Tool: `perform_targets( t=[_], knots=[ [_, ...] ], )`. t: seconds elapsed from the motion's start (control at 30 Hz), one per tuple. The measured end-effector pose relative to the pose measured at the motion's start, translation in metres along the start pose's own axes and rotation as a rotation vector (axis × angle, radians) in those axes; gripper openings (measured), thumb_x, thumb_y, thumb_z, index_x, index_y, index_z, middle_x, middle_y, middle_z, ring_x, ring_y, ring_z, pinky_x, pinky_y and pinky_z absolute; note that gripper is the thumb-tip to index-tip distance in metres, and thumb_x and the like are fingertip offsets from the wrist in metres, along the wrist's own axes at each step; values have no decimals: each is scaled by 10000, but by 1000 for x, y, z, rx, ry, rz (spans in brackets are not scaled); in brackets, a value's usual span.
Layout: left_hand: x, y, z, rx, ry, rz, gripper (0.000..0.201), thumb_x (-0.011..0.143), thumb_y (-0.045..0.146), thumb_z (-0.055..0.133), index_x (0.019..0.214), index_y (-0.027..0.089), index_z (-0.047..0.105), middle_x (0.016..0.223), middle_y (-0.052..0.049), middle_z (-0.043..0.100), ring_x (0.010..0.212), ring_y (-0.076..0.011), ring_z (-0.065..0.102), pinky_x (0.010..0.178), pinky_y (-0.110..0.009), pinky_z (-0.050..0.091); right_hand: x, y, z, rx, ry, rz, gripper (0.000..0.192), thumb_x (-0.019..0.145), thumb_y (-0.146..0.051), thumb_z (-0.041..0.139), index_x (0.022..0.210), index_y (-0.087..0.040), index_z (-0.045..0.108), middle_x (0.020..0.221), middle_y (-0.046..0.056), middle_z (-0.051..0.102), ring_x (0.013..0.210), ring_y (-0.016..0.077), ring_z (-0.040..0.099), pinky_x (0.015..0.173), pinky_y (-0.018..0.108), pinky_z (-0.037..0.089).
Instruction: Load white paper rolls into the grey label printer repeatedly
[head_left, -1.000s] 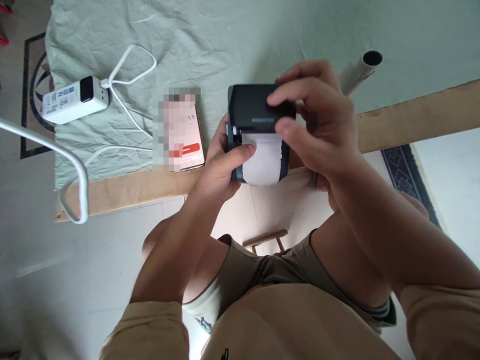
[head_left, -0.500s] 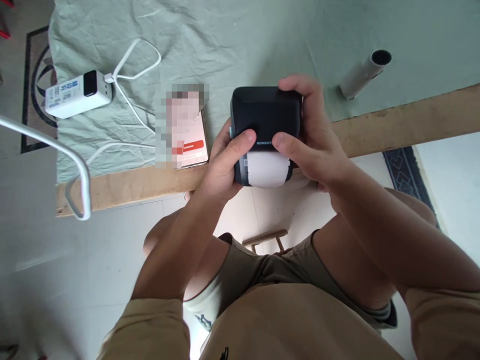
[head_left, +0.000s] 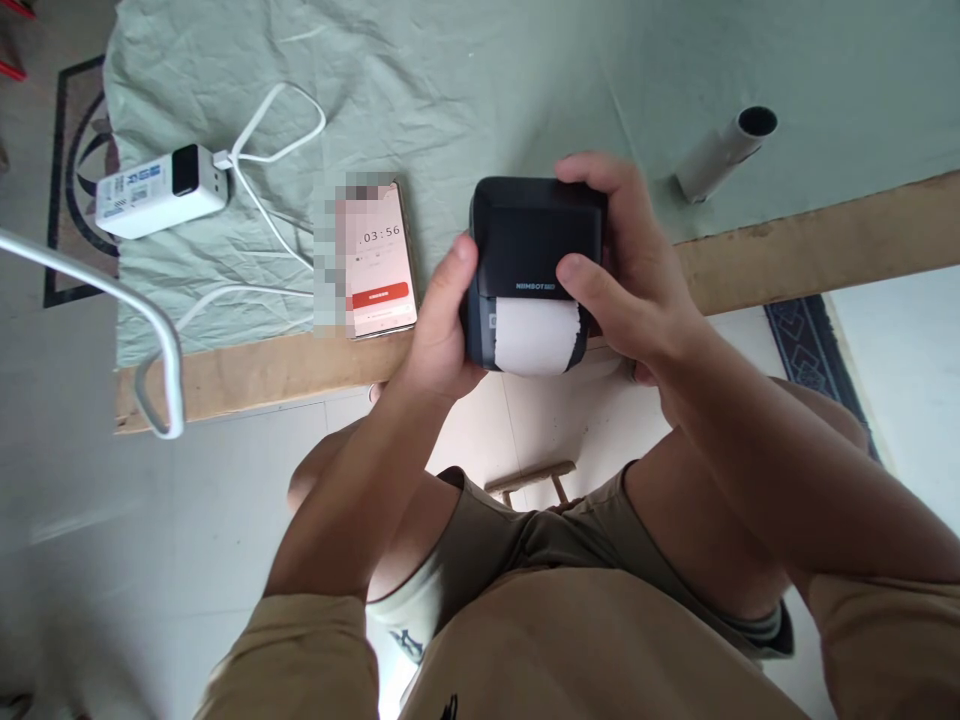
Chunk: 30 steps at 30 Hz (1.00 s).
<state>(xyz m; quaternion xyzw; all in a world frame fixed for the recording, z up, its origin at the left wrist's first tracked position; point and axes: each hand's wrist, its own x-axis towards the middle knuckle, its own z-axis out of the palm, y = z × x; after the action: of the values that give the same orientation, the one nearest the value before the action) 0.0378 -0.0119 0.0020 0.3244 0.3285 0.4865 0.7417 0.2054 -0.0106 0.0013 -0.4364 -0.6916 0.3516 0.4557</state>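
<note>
printer [head_left: 536, 245]: "NIIMBOT" on dark lid | phone [head_left: 382, 262]: screen reads "03:56"

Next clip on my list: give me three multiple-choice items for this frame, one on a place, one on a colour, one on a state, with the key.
1. Where does the phone lie?
A. On the green cloth, left of the printer
B. On the person's lap
C. On the floor

2. What colour is the printer's body?
A. White
B. Red
C. Black

3. How is the printer held?
A. It lies alone on the cloth
B. Between the left hand and the right hand
C. By one hand only

Key:
1 A, the phone rests on the cloth near the table edge.
2 C, the casing is black, with white paper coming out.
3 B, the fingers of both hands wrap its sides.
</note>
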Motion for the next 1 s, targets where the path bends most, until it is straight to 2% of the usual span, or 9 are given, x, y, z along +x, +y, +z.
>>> perform_targets(
  t=[0.1,0.23,0.47,0.63,0.77,0.87,1.0],
  knots=[
    [2,0,0,-42,66,-8,415,921,515,398,856,194,652,953,-41,718,1328,-263,533,993,-352,546,2,3,-2,12,26,-85,523,841,-557,569,1312,-365,447,1376,33,492,1255,252,520,1072,450,485],
    [3,1,-3,-118,86,12,266,876,356,439,803,186,631,816,-18,692,1257,-243,588,962,-346,555,4,9,-1,53,-20,-174,565,837,-563,571,1352,-407,401,1414,-4,453,1279,234,501,1097,438,476],
    [1,3,-3,-127,172,10,182,811,240,477,651,194,550,595,21,560,1044,-183,679,899,-244,557,-3,10,6,105,-40,-113,626,830,-566,572,1389,-384,356,1467,-10,393,1239,211,519,1133,377,460],
    [3,1,-5,-83,203,4,172,827,239,458,688,198,551,638,12,564,1036,-179,676,901,-258,560,-4,10,6,131,-47,-101,667,817,-534,597,1402,-339,342,1489,7,370,1249,236,510,1093,407,490],
    [7,-1,-9,-16,299,23,203,873,231,417,694,203,508,740,-7,618,1125,-200,650,915,-302,571,-5,4,6,141,-18,-58,608,818,-462,612,1375,-389,380,1502,-35,365,1310,238,462,1023,385,537],
    [8,-2,-9,10,314,17,167,859,228,449,696,206,475,799,-15,644,1190,-223,622,925,-322,577,-3,-1,5,174,6,-51,573,804,-402,630,1337,-405,421,1468,-49,396,1359,222,421,977,346,557],
    [9,0,-9,21,310,9,165,856,265,447,704,211,480,773,-20,635,1238,-228,593,955,-313,565,7,-6,-2,168,-38,-29,569,788,-392,671,1299,-363,423,1414,-30,460,1318,198,479,945,312,562]
  ],
)
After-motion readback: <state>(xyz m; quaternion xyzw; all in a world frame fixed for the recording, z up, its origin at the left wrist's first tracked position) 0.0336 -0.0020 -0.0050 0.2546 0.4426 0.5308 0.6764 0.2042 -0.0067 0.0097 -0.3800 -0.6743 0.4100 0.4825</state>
